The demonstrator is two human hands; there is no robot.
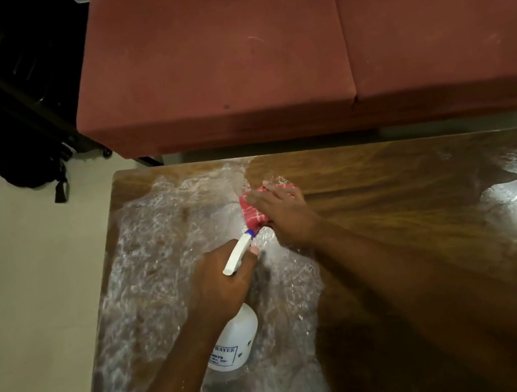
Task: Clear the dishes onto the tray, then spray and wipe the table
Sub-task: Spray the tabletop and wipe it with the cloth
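Wiping the wet table (384,173), my right hand (282,212) flat on the red cloth (253,212) (left hand (220,282) clamped round the spray bottle (236,341)), I'd sweep rightward next.

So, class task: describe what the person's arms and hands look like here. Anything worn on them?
Both forearms are bare as far as the frame shows: no sleeves, gloves, watch or bracelets. The left hand and right hand show no rings, and the fingernails look short and unpainted.

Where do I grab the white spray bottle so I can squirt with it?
Grab the spray bottle round its thin neck under the white trigger head, coming from behind, as the left hand does. The neck fits a fist; the nozzle points away.
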